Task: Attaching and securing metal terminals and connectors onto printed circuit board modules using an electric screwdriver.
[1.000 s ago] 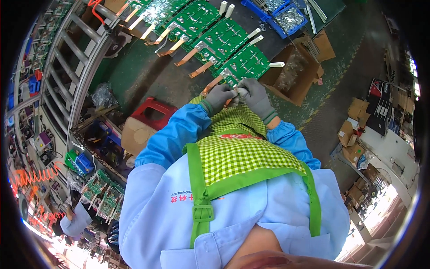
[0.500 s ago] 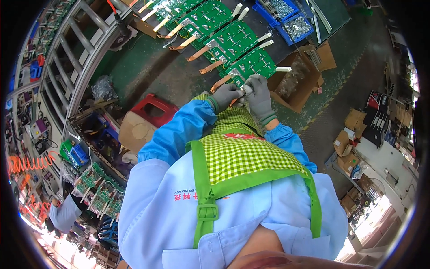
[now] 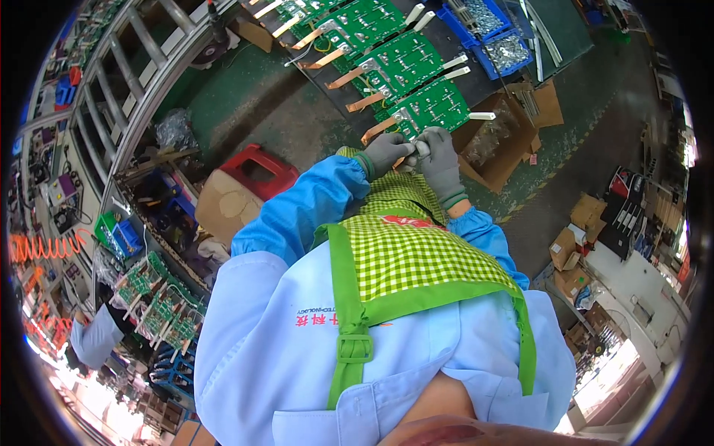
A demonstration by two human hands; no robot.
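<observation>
A green circuit board (image 3: 435, 105) lies closest to me, at the near end of a row of similar boards. A copper strip (image 3: 378, 129) juts from its left side and a white strip (image 3: 482, 116) from its right. My left hand (image 3: 385, 154), in a grey glove, is closed in a pinch at the board's near edge. Right beside it, my grey-gloved right hand (image 3: 442, 160) is also closed, its fingertips meeting those of the left. Whatever sits between the fingers is too small and covered to make out.
Blue bins (image 3: 506, 53) of small metal parts stand at the far right of the bench, by long metal strips (image 3: 543, 37). An open cardboard box (image 3: 487, 152) is to the right. On the left are a red plastic container (image 3: 262, 172) and a metal rail frame (image 3: 123, 97).
The whole view has shifted slightly, with boards and hands now a little farther right. My hands stay together at the near board's edge, fingers still pinched.
</observation>
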